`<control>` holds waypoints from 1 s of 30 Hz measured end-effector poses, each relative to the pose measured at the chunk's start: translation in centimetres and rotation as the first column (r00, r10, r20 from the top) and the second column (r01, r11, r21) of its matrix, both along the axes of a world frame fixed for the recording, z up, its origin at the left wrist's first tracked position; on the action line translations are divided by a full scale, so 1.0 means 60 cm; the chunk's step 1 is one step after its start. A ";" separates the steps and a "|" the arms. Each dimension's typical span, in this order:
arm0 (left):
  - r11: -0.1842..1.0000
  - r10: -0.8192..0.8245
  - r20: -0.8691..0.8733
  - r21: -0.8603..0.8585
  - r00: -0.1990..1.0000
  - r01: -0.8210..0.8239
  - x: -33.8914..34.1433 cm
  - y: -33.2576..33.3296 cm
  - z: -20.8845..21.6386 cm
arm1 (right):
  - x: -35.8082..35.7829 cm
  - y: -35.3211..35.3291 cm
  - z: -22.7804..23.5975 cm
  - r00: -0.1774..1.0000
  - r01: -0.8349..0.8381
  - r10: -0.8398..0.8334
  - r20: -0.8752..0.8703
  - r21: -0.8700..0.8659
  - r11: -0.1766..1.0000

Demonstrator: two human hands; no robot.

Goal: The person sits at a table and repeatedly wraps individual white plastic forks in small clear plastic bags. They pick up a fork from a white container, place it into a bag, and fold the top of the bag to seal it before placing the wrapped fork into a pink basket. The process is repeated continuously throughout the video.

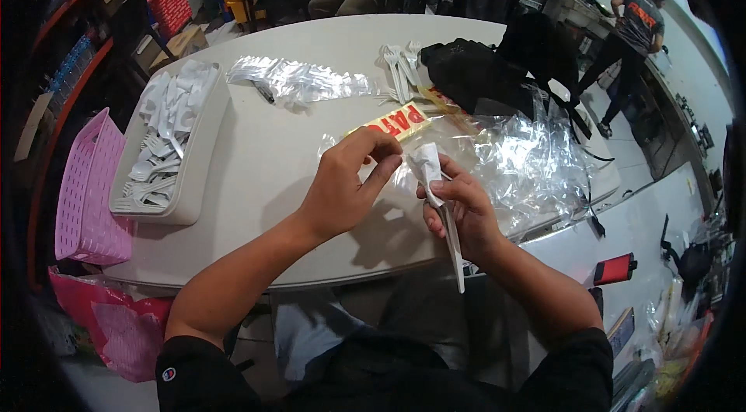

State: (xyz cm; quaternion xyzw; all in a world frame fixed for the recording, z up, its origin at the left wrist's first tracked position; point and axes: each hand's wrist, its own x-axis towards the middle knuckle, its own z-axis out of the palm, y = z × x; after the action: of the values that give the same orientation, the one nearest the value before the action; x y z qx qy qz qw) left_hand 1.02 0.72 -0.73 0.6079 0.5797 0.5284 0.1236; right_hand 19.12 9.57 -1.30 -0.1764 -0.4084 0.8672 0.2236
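Note:
My right hand (470,214) grips white plastic cutlery (454,257), its upper end wrapped in a white tissue (426,162) and its handles pointing down toward me. Just left of the tissue, my left hand (342,183) is raised with thumb and forefinger pinched together; whatever lies between the tips is too small to tell. On my left stands a long beige bin (208,140). Loose white spoons and forks (155,171) fill its near part, and tissue-wrapped cutlery (175,101) its far part. Several white forks (400,70) lie on the table beyond my hands.
Clear plastic packaging (536,167) spreads over the table's right side, beside a yellow-and-red label (400,121) and a black bag (470,70). Clear plastic sleeves (311,82) lie at the back. A pink basket (89,194) adjoins the bin. A person (633,31) stands far right.

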 end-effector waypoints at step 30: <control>0.913 0.267 -0.291 0.381 0.919 -0.145 -0.029 -0.003 0.037 | -0.010 -0.019 0.002 0.995 0.054 -0.079 0.063 0.331 0.942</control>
State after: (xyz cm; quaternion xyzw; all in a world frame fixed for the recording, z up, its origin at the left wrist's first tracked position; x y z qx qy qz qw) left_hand -0.75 0.52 1.51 0.6358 0.5497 0.5220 -0.1454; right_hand 18.53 8.43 -1.19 -0.1831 -0.5492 0.7718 0.2632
